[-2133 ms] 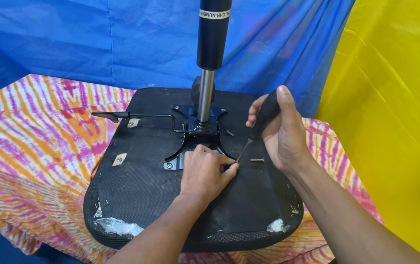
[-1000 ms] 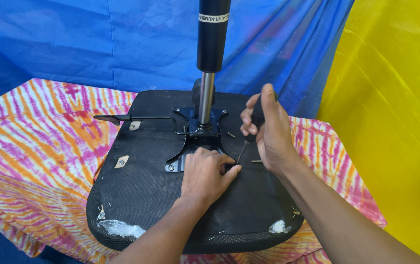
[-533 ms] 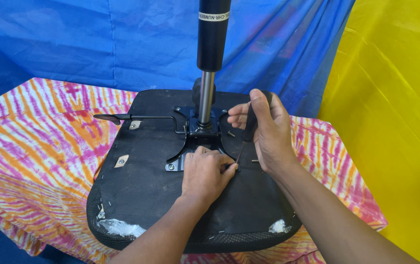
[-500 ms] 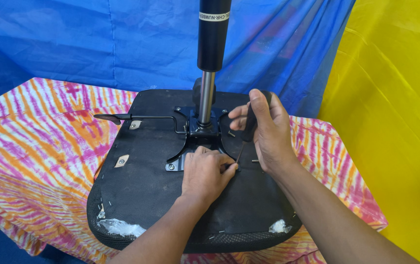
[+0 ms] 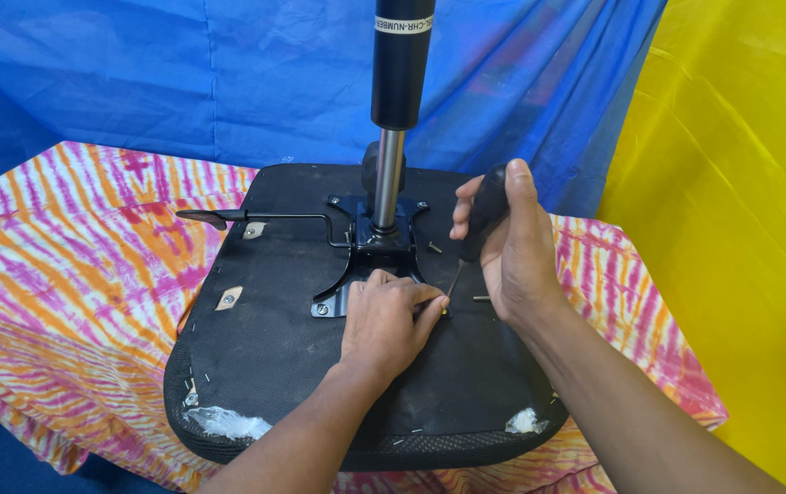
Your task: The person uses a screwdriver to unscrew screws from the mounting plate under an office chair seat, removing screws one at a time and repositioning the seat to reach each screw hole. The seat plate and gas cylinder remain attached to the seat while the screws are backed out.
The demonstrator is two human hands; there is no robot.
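Right hand [image 5: 516, 252] regripped screwdriver [image 5: 477, 224] higher.

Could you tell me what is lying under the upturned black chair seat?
The seat rests on a pink, orange and white tie-dye cloth that spreads out on both sides. Whatever supports the cloth beneath is covered and cannot be seen.

Through the head camera I saw two bare forearms, with no sleeves, gloves or watch on them. The left hand [image 5: 384, 320] and right hand [image 5: 516, 252] wore no rings, and their nails were short.
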